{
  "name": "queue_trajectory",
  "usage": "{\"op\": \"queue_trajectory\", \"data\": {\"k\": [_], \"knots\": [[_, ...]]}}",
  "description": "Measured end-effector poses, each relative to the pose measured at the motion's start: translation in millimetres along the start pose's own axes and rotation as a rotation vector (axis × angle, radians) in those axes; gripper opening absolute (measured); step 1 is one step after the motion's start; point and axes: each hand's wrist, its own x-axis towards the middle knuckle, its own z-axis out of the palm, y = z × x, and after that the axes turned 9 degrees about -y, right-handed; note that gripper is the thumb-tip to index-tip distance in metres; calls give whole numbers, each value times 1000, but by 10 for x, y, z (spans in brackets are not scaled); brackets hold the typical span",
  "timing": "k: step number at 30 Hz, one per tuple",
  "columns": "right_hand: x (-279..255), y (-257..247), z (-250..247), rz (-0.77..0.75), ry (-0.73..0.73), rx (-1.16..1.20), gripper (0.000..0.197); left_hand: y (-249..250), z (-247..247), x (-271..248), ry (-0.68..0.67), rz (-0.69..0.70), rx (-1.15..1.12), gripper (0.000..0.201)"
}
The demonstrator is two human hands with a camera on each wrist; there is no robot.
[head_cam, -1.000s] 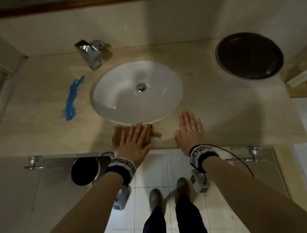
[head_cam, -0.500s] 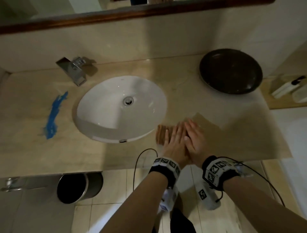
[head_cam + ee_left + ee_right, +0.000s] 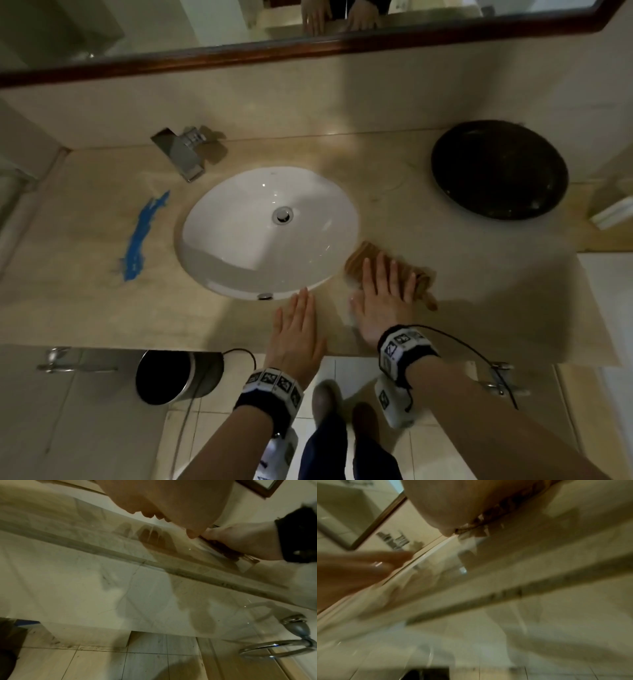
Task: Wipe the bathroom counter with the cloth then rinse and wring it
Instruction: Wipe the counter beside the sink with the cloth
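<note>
A brown ribbed cloth (image 3: pixel 424 281) lies on the beige counter (image 3: pixel 479 274), just right of the white sink (image 3: pixel 239 246). My right hand (image 3: pixel 383 294) presses flat on the cloth with straight fingers; the cloth sticks out past the fingertips and to the right. My left hand (image 3: pixel 298 325) lies flat on bare counter at the sink's front rim, beside the right hand, holding nothing. The left wrist view shows the right hand (image 3: pixel 240 540) on top of the cloth (image 3: pixel 223 549). In the blurred right wrist view the cloth (image 3: pixel 488 516) shows under my palm.
A chrome faucet (image 3: pixel 181 154) stands behind the sink at the left. A blue smear (image 3: pixel 144 236) marks the counter left of the sink. A black bowl (image 3: pixel 498 169) sits at the back right. Below the counter's front edge are a bin (image 3: pixel 174 377) and a towel ring (image 3: pixel 500 377).
The cloth went from under my left hand, in front of the sink, to under my right hand at the sink's right. The left hand now rests on bare counter.
</note>
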Motion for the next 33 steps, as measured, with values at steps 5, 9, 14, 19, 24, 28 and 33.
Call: {"op": "queue_trajectory", "data": {"k": [5, 9, 14, 19, 24, 28, 33], "knots": [[59, 279, 38, -207, -4, -106, 63, 208, -54, 300, -7, 134, 52, 70], [294, 647, -142, 192, 61, 29, 68, 438, -181, 591, -2, 273, 137, 72], [222, 405, -19, 46, -30, -22, 68, 544, -170, 635, -89, 311, 205, 82], [509, 843, -308, 105, -9, -33, 64, 410, -236, 622, -119, 409, 275, 85], [363, 478, -259, 240, -117, 37, 68, 429, -356, 754, -114, 405, 297, 80], [-4, 606, -206, 37, -269, 24, 72, 587, -530, 970, -141, 373, 331, 73], [454, 1230, -607, 298, -288, 174, 66, 680, -610, 1181, -110, 391, 282, 79]]}}
